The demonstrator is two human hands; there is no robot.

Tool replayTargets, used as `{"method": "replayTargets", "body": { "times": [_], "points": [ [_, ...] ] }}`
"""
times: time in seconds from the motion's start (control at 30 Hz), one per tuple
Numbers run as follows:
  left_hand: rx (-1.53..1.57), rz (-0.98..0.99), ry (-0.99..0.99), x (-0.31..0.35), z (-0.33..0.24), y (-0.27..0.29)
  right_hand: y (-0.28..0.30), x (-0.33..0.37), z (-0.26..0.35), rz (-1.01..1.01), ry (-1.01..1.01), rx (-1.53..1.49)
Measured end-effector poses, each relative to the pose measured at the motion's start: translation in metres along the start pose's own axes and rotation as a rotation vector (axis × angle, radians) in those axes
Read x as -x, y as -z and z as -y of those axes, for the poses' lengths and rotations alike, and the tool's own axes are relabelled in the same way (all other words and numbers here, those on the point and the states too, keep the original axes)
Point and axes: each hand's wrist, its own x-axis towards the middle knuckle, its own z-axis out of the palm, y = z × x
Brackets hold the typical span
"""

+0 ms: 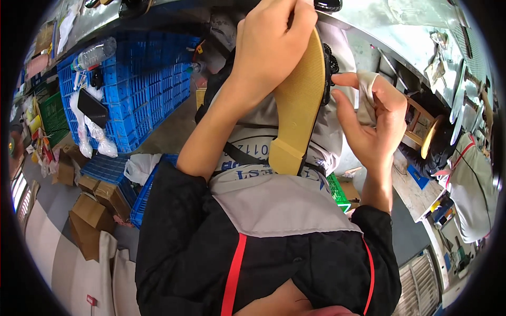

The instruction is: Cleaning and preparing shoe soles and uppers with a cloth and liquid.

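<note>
Two hands were at work, and one shoe was between them. The left hand (276, 47) had its fingers closed around the upper end of the shoe (299, 92), which was in front of the person's body, above the lap. Its one yellowish sole faced up to the view, and its one heel pointed down toward the apron (287, 208). Black trim (327, 68) showed along the right edge.

The right hand (377, 108) was just beside this trim. Its thumb and forefinger stood moderately apart, with nothing between them; I cannot tell if the forefinger touched the trim. Its other fingers were bent around one pale cloth (366, 100).

The apron was grey and had two red straps (235, 274). At the left, one phone (93, 109) and one clear bottle (97, 53) lay on a tall blue crate (150, 84). Below were at least three brown cartons (89, 213).
</note>
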Motion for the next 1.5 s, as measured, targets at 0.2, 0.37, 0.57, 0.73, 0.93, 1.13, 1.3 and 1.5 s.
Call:
{"method": "replayTargets", "body": {
  "times": [0.2,0.37,0.57,0.73,0.93,1.13,1.3,1.5],
  "points": [
    [-0.061,0.022,-0.02,0.0,-0.007,-0.001,-0.004,0.003,0.004,-0.075,-0.012,0.042],
    [-0.094,0.01,-0.052,0.002,-0.002,-0.002,0.002,-0.007,0.015,0.021,0.037,0.311],
    [-0.085,0.021,-0.086,0.003,-0.001,-0.003,-0.008,-0.002,0.004,-0.128,0.151,0.318],
    [-0.006,0.032,-0.025,0.002,-0.001,0.0,-0.008,0.001,0.009,-0.213,-0.038,0.247],
    [-0.004,0.051,0.04,0.0,0.005,-0.004,-0.005,0.02,0.01,-0.129,0.094,0.206],
    [0.025,0.025,0.015,0.006,0.01,-0.005,-0.016,0.025,0.016,-0.101,-0.004,0.168],
    [0.059,0.018,-0.006,0.005,0.021,-0.01,-0.022,0.021,0.005,-0.11,0.042,0.224],
    [0.109,0.003,0.009,0.001,0.025,-0.005,-0.019,0.031,0.02,-0.013,0.016,0.274]
  ]
}}
